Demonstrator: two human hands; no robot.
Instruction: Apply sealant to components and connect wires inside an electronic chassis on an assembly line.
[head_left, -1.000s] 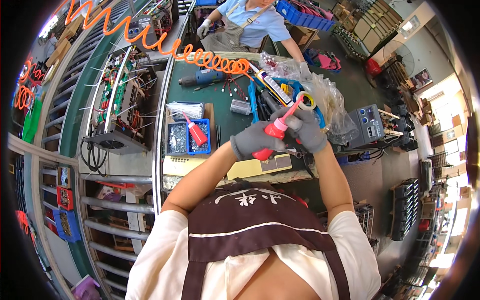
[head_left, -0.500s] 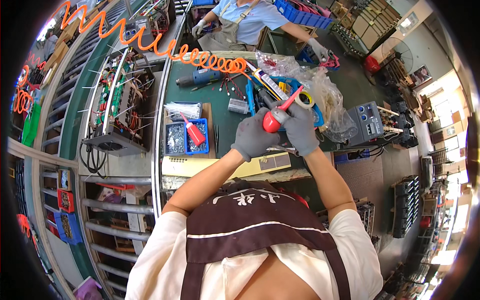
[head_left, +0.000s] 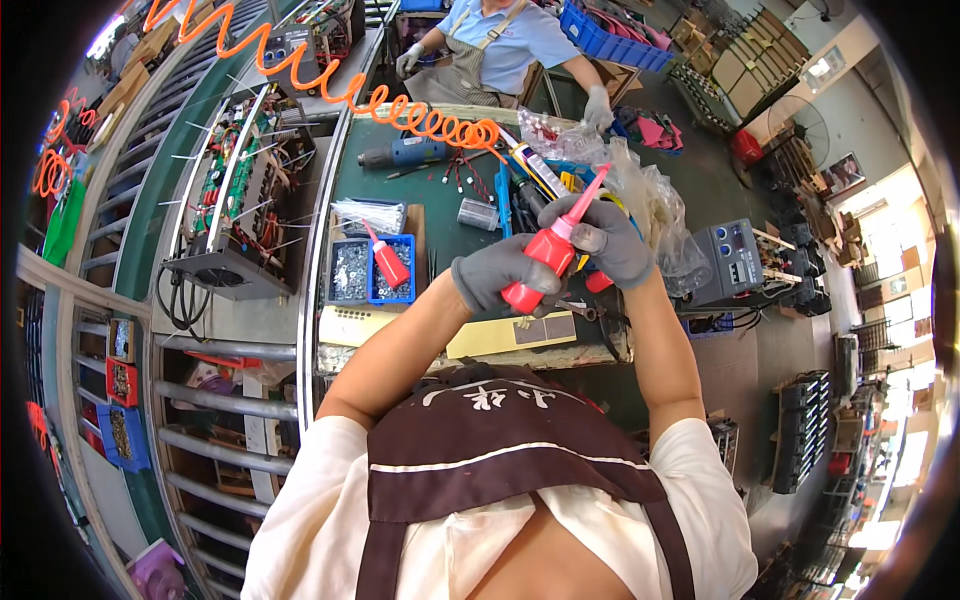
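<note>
A red squeeze bottle (head_left: 547,252) with a long pink pointed nozzle is tilted up to the right above the bench. My left hand (head_left: 497,274), in a grey glove, is wrapped round the bottle's body. My right hand (head_left: 618,243), gloved too, is closed round its upper end at the base of the nozzle. A small red part shows under the right hand; its kind is hidden. Left of my hands, a similar smaller red bottle (head_left: 391,266) lies in a blue bin (head_left: 408,240) of small metal hardware. A pale yellow panel (head_left: 470,340) lies along the near edge.
A blue heat gun (head_left: 415,153), a tube of sealant (head_left: 540,172), clear plastic bags (head_left: 655,215) and white zip ties (head_left: 368,216) lie on the green bench. An orange coiled hose (head_left: 440,125) hangs over it. An open electronic unit (head_left: 240,200) stands left. A gloved co-worker (head_left: 495,55) sits opposite.
The red bottle has turned so that its body shows side-on, and my left hand now wraps it. My right hand has moved up to the nozzle's base. The co-worker's arm has shifted inward.
</note>
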